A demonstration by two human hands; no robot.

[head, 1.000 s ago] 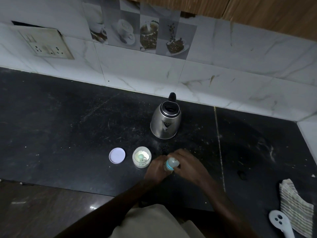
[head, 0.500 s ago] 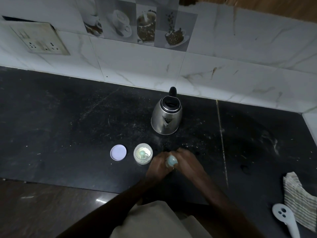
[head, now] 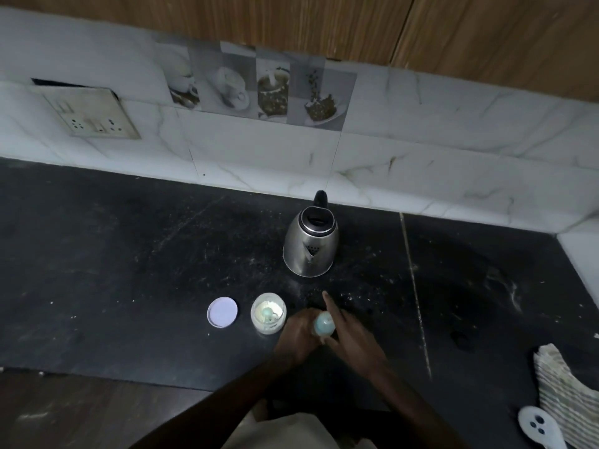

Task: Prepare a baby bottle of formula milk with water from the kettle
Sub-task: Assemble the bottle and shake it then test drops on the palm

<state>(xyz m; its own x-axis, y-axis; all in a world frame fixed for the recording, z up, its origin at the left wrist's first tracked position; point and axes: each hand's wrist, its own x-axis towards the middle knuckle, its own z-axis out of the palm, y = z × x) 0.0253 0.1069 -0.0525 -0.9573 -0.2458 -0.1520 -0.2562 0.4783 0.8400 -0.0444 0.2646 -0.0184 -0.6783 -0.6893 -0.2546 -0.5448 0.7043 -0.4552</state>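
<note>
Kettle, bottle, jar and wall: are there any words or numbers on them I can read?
No text can be read anywhere in this dim view.
Kettle: no label or brand shows.
Bottle, jar, lid: no marks readable.
Picture tiles: cups and coffee only, no words visible.
Socket plate: stained, any markings too blurred to read.

The kettle [head: 310,244] stands behind, near the wall [head: 421,150]; before it on the counter [head: 97,254] you have, left to right, the lid [head: 222,312], the jar [head: 268,313], then the bottle [head: 324,324] between your left hand [head: 299,332] and right hand [head: 351,337]; the cloth [head: 564,400] lies far right.
</note>
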